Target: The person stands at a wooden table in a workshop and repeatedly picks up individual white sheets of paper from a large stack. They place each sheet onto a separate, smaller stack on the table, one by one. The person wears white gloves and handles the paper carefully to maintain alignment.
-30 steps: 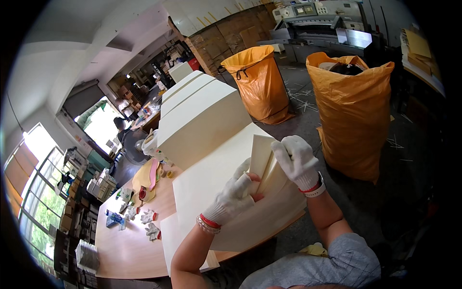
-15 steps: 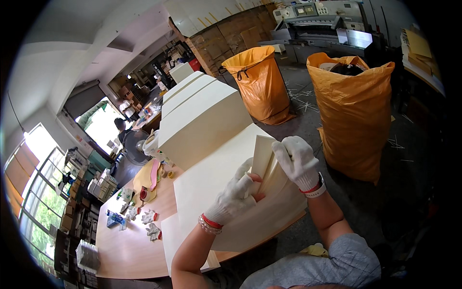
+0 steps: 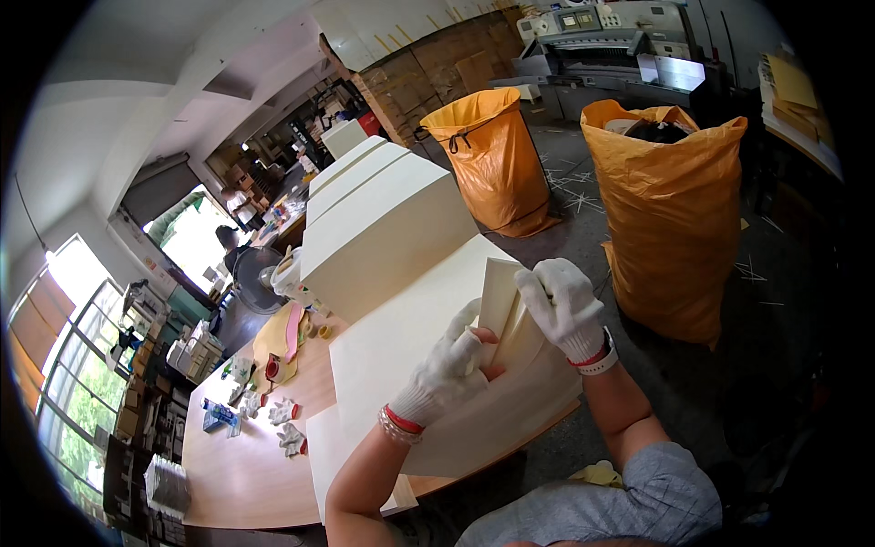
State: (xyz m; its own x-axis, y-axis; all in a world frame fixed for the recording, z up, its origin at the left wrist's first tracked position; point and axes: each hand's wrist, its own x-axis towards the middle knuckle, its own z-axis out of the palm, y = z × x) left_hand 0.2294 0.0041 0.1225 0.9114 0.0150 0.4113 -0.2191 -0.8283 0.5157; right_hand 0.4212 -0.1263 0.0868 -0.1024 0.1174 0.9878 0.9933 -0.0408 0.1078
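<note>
In front of me lies a stack of large cream paper sheets (image 3: 392,342), its near right corner bent up. My right hand (image 3: 561,305), in a white knit glove, is closed on the raised edge of the sheets. My left hand (image 3: 442,369), gloved too but with bare fingertips showing, grips the folded-up flap (image 3: 498,296) from the left side. The flap stands tilted between both hands. How many sheets are lifted I cannot tell.
Taller paper stacks (image 3: 392,223) rise just beyond. The wooden table (image 3: 246,469) bears spare gloves (image 3: 283,411), a blue-capped bottle (image 3: 219,410) and a pink strip (image 3: 293,330). Two orange sacks (image 3: 670,219) stand on the floor at right. A fan (image 3: 258,276) and people are farther off.
My left hand has shifted very slightly to the right. Both hands keep hold of the bent-up sheets, and the rest looks the same.
</note>
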